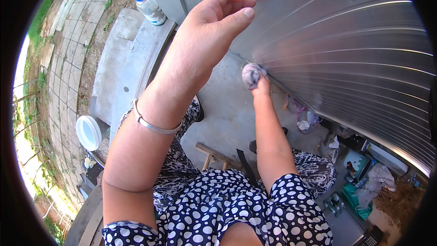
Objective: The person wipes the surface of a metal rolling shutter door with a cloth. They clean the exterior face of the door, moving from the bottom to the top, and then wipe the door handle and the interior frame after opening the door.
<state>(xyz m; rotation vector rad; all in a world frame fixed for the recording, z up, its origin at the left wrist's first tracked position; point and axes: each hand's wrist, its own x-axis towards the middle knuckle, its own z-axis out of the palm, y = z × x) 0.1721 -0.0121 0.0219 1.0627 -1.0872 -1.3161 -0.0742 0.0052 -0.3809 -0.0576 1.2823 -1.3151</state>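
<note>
My left hand point(217, 16) is raised close to the camera, a silvery bangle point(152, 125) on its forearm. Its fingers are loosely bent, with the thumb a little apart and nothing visible in them. Behind it is a ribbed grey metal panel point(327, 32); whether the fingertips touch it I cannot tell. Lower down, my right arm reaches forward, and my right hand point(261, 86) grips a crumpled greyish rag point(250, 75). The rag is at the panel's bottom edge, near the concrete floor point(223, 100), and covers most of the fingers.
On a concrete step point(132, 59) at left stands a clear jar point(149, 7) with a blue lid. A white bucket point(88, 133) is below it. Between my legs is a wooden stool point(214, 156). Bags and clutter point(364, 182) crowd the lower right.
</note>
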